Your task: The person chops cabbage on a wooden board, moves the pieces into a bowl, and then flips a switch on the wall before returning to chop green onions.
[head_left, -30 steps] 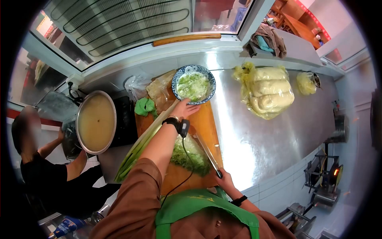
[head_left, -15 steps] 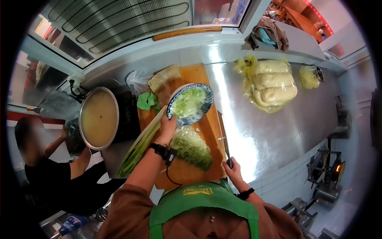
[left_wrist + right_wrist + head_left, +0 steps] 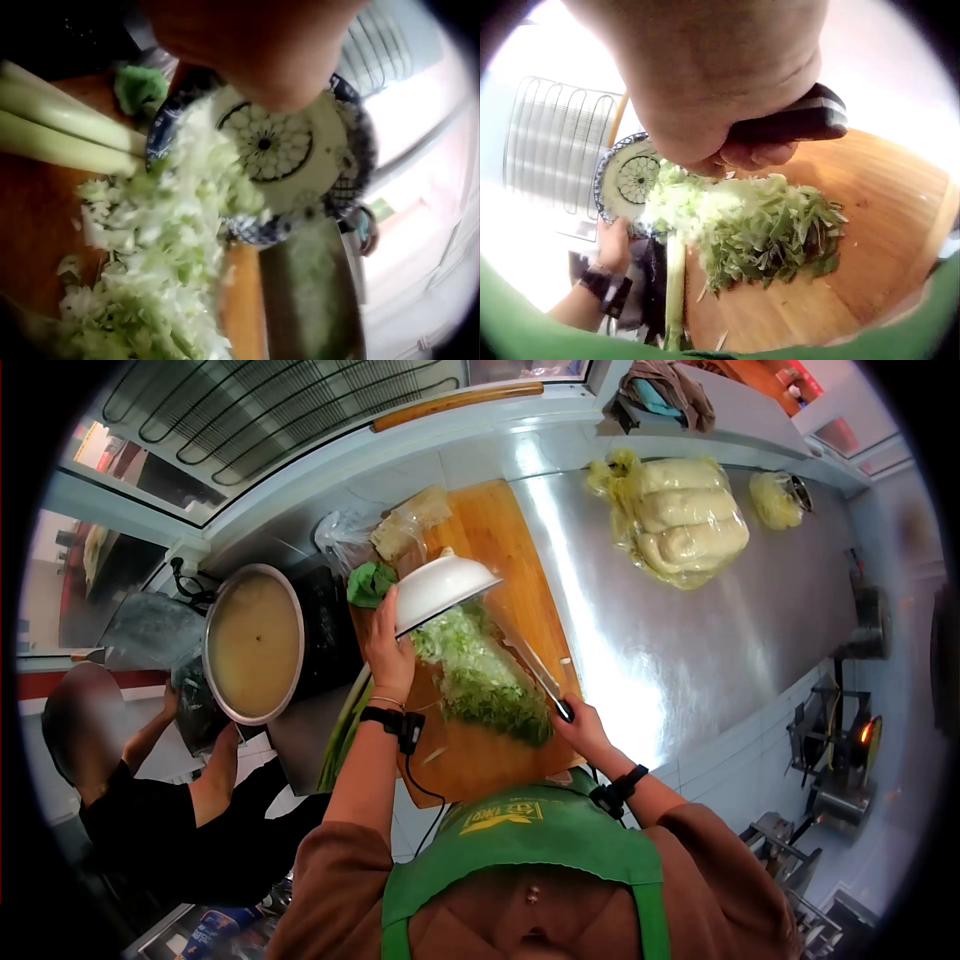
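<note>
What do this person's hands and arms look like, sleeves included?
Left hand and right hand are ungloved; brown sleeves end near the elbows. Both wrists wear black straps; the left adds a slim bracelet and a boxy device with a black cable.

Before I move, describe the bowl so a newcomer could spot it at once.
Find the wooden board with the heap of chopped greens. At the heap's far end, the left hand grips a tipped bowl, white outside and blue-patterned inside. Unlike the upright metal pot of cloudy liquid to its left, it has a flower at its centre.
</note>
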Tool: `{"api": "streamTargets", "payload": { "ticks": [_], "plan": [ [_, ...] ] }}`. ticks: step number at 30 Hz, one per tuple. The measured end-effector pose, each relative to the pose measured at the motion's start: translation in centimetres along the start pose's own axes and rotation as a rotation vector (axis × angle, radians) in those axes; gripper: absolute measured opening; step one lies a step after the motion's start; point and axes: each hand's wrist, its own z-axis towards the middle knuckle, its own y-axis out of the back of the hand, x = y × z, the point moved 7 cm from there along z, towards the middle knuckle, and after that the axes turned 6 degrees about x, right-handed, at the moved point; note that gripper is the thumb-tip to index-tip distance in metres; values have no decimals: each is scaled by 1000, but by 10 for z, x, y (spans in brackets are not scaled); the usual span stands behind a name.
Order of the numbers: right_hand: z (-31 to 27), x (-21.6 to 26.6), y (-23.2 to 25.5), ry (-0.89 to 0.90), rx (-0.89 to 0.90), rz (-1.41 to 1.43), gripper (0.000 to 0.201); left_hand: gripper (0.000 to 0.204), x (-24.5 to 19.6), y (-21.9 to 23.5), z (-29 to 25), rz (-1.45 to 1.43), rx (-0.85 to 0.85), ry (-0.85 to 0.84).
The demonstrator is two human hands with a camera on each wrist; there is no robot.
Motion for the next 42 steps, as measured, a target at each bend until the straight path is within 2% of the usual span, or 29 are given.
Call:
{"api": "streamTargets", "payload": {
  "ticks": [7,9,12,17,22,23,25,26,27,29,30,32,34,35,36,37,38,39,40,41,42],
  "plan": [
    [7,24,7,71,4,-14,28,75,-18,37,13,8,-114,-33],
    [5,28,10,116,-29,-26,28,68,-29,56,12,25,-226,-152],
    [4,19,9,56,-5,-27,27,64,-28,60,22,-11,-252,-121],
    [-4,24,18,59,-44,21,26,65,-26,68,33,-73,-290,-48],
    [-12,26,25,90,-87,78,25,59,16,35,28,-429,-312,147],
    [-14,29,26,92,-70,69,24,59,22,25,28,-431,-311,142],
    [-18,30,28,97,-56,59,24,57,37,1,28,-465,-225,212],
    [-20,29,29,100,-80,80,23,56,38,-12,26,-429,-155,316],
    [-21,28,33,105,-103,99,22,54,43,-34,27,-552,-111,329],
    [-23,18,37,95,-155,110,22,52,58,-93,23,-860,-21,498],
    [-24,10,40,76,-202,129,21,52,42,-102,28,-867,-28,498],
    [-26,-9,41,35,-200,173,21,56,17,-135,26,-993,155,856],
    [-33,-28,44,-90,-139,290,20,56,15,-158,34,-992,183,865],
    [-37,-36,44,-95,-134,281,20,55,16,-170,37,-982,217,872],
    [-43,-44,42,-51,-116,389,19,45,25,-181,41,-949,242,850],
    [-46,-45,44,-9,-94,501,19,45,25,-180,45,-949,238,864],
    [-52,-50,43,-22,7,586,19,36,27,-178,47,-957,263,893],
    [-53,-53,44,-30,22,588,19,27,32,-175,44,-963,288,921],
    [-53,-58,48,-54,-2,526,18,25,35,-165,42,-902,303,842],
    [-54,-63,52,-78,-25,463,18,25,38,-157,30,-896,296,856],
    [-53,-65,52,-81,-9,466,18,24,46,-136,20,-738,136,720]
  ]
}}
